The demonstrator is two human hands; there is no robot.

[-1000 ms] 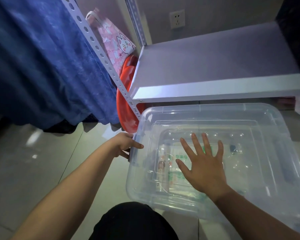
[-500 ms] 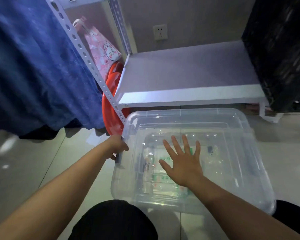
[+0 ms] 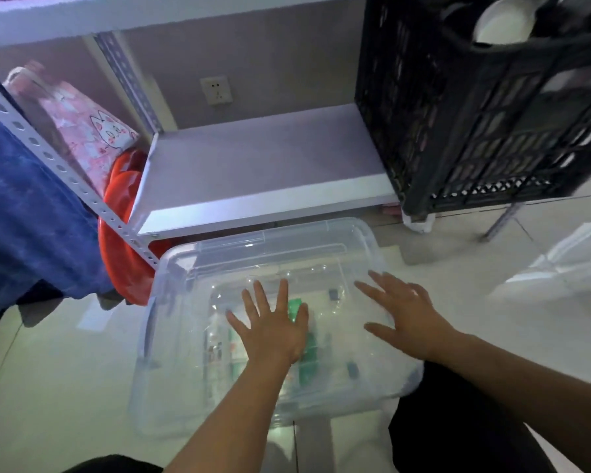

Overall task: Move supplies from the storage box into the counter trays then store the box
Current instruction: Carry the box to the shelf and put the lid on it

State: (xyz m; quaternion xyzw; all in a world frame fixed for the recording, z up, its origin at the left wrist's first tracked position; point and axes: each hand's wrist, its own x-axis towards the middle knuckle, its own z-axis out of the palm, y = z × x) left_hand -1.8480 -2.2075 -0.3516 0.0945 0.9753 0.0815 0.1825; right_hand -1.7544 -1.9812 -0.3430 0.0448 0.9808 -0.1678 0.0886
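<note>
Left hand [image 3: 273, 331], right hand [image 3: 408, 314] — fingers spread flat on storage box [image 3: 348, 247] lid.

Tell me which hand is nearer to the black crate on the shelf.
Right. The right hand lies flat on the right part of the clear box's lid, below the black crate. The left hand rests mid-lid, farther to the left.

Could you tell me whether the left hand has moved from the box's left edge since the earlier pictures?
Yes. The left hand left the storage box's left edge and now lies flat on its lid, right of there.
</note>
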